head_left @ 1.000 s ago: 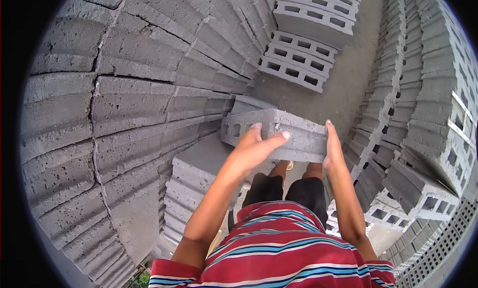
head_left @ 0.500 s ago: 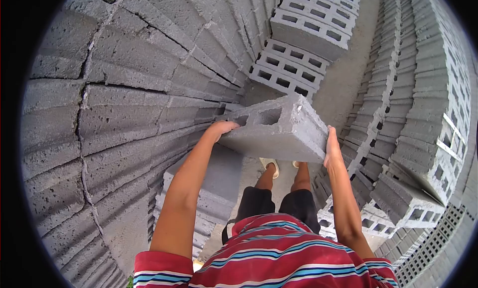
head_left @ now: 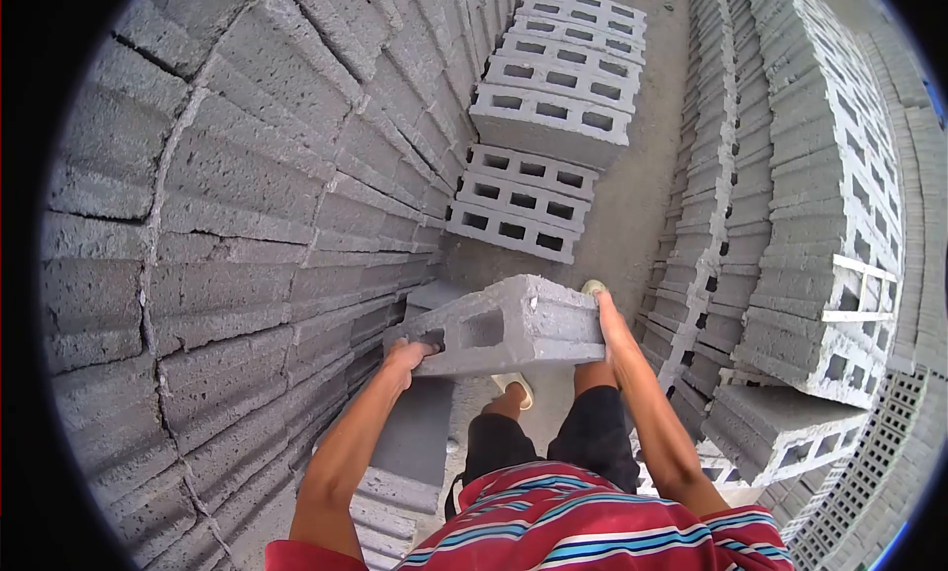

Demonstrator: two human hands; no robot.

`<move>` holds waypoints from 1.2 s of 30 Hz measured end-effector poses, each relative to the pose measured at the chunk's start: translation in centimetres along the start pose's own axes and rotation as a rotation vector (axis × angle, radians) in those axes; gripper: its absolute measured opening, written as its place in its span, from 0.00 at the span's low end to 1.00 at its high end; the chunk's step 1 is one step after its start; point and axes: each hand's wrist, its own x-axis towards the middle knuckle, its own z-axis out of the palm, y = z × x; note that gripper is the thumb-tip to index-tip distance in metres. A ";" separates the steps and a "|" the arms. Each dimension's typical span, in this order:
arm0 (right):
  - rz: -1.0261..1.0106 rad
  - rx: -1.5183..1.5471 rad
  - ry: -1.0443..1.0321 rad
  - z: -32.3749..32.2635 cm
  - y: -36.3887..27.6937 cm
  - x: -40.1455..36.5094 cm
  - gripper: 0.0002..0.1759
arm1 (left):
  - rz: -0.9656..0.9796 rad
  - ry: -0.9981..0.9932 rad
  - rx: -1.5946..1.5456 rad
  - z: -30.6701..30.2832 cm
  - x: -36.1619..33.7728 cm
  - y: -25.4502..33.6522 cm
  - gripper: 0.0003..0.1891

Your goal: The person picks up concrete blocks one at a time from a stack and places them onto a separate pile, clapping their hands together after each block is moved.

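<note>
A heavy-looking grey hollow concrete block (head_left: 523, 334) is held up in front of the person's body, above the ground, and both hands are grasping it. The left hand (head_left: 407, 359) grips the block's left end, with its fingertips hooked at a hollow cell; how deep they reach is hidden. The right hand (head_left: 610, 329) presses along the opposite end, and its grip on the far side cannot be seen. The step in hand looks like supporting and steering the block. Its left end sits a little lower than its right, so any move from here calls for an even lift from both hands and care for the fingers at the cell.

On the left, a tall wall of stacked rough grey blocks (head_left: 247, 206) runs close beside the left arm. A low grey stack with a smooth top (head_left: 410, 438) stands by the left leg, partly beneath the block. Ahead on the dusty grey ground (head_left: 652, 127) lie a short row of grey hollow blocks (head_left: 518, 204) and, just beyond it, a taller row of grey hollow blocks (head_left: 538, 132). A long grey stack (head_left: 790, 156) borders the right side, with a tilted grey block (head_left: 765, 433) near its closer end. The cream shoes (head_left: 513, 388) are set apart, one forward; the narrow passage leaves little room for swinging the load, and the block could scrape the wall.
</note>
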 end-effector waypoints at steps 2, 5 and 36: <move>0.020 0.009 -0.038 -1.1 -0.9 2.1 0.41 | -0.008 0.023 -0.015 0.8 -5.1 4.5 0.29; 0.054 0.046 -0.086 -3.2 -4.7 4.2 0.35 | 0.077 0.073 -0.093 2.7 -5.2 6.9 0.30; 0.055 0.455 0.153 -8.0 -18.2 42.4 0.43 | 0.412 0.523 0.432 22.4 23.5 34.6 0.22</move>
